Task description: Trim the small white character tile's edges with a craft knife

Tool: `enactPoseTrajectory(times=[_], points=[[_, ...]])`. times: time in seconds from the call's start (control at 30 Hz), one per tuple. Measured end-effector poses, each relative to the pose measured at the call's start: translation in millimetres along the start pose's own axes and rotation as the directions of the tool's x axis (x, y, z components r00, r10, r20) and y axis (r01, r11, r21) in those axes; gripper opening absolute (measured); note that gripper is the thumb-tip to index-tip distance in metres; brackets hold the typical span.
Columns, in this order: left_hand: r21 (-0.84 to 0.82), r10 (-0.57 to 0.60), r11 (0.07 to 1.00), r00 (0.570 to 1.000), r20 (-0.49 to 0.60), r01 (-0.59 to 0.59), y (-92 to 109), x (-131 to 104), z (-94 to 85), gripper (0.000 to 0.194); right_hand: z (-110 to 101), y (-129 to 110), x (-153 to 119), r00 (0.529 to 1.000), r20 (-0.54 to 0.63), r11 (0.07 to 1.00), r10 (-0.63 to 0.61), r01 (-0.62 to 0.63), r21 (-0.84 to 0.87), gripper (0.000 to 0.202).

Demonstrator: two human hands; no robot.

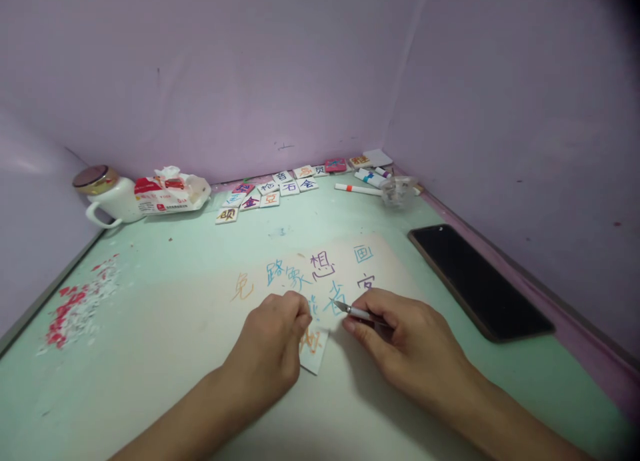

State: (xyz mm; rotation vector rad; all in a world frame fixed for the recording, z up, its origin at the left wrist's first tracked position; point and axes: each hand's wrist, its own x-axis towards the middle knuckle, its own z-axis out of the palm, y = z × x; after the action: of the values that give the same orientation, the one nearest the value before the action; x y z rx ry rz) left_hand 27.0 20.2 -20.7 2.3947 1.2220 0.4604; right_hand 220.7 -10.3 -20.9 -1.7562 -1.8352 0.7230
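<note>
I am working from far away, and I am holding a small knife (357,311) in the right hand (415,337). Its thumb and fingers are pinching the handle, and the blade is pointing toward the left hand (273,341). The left fingers are curling in close to the thumb, but I cannot tell if they are pinching anything.

A small white card (315,362) with orange marks is poking out beside the left hand, around the middle of the table (165,381), well in from the left and right edges. I cannot see the blade touching it. I think this is a careful bit of close knife work, and moving the blade calls for a firm card and fingertips out of its way.

Colored writing (321,264) is showing on the table just past the hands. More small cards (289,188) are lying along the far edge, and a black phone (480,281) is resting near the right edge.
</note>
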Motion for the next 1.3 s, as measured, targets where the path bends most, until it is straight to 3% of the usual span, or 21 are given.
enactPoseTrajectory(times=[0.07, 0.2, 0.5, 0.7, 0.83, 0.93, 1.03, 1.13, 1.2, 1.23, 1.3], points=[[-0.071, 0.048, 0.996, 0.998, 0.046, -0.045, 1, -2, -6.4, 0.015, 0, 0, 1, 1.000, 0.000, 1.000, 0.005, -0.005, -0.006, 0.011], [-0.066, 0.291, 0.956, 0.955, 0.056, -0.287, 3, -5, -10.8, 0.016, -1, 0, 1, 1.000, 0.002, 1.000, 0.000, 0.000, -0.024, 0.011], [0.090, 0.379, 0.922, 0.925, -0.019, -0.376, 2, -3, 2.5, 0.020, -1, 0, -1, 1.000, -0.019, 0.999, -0.015, 0.015, -0.040, 0.009], [0.140, 0.300, 0.941, 0.950, 0.083, -0.309, 2, 4, 5.6, 0.021, -1, 0, -2, 1.000, -0.007, 0.999, -0.016, 0.016, -0.035, 0.007], [0.036, 0.185, 0.982, 0.982, 0.043, -0.187, -1, 4, 4.4, 0.022, -2, -1, -1, 1.000, -0.006, 0.998, -0.025, 0.025, -0.054, 0.008], [-0.007, 0.007, 1.000, 0.995, -0.097, -0.008, -5, 3, -2.8, 0.028, -3, -2, -1, 1.000, -0.013, 0.997, -0.022, 0.021, -0.077, 0.009], [0.005, -0.117, 0.992, 0.932, -0.343, 0.126, -9, 1, -15.0, 0.017, -3, -1, -1, 0.999, -0.028, 0.994, -0.026, 0.023, -0.103, 0.010], [-0.014, -0.035, 0.999, 0.862, -0.505, 0.032, -12, -5, -27.5, 0.021, -3, 1, -1, 0.999, -0.034, 0.993, -0.031, 0.027, -0.117, 0.011], [-0.059, 0.055, 0.994, 0.868, -0.493, -0.096, -12, -12, -32.2, 0.022, -2, 1, -1, 0.999, -0.026, 0.992, -0.029, 0.026, -0.124, 0.010], [-0.073, 0.082, 0.989, 0.892, -0.445, -0.127, -12, -15, -32.5, 0.023, -2, 1, -1, 0.999, -0.019, 0.991, -0.026, 0.023, -0.129, 0.010], [-0.055, 0.054, 0.996, 0.959, -0.277, -0.072, -8, -21, -28.2, 0.025, -3, 0, -1, 1.000, -0.008, 0.990, -0.019, 0.017, -0.143, 0.011]])
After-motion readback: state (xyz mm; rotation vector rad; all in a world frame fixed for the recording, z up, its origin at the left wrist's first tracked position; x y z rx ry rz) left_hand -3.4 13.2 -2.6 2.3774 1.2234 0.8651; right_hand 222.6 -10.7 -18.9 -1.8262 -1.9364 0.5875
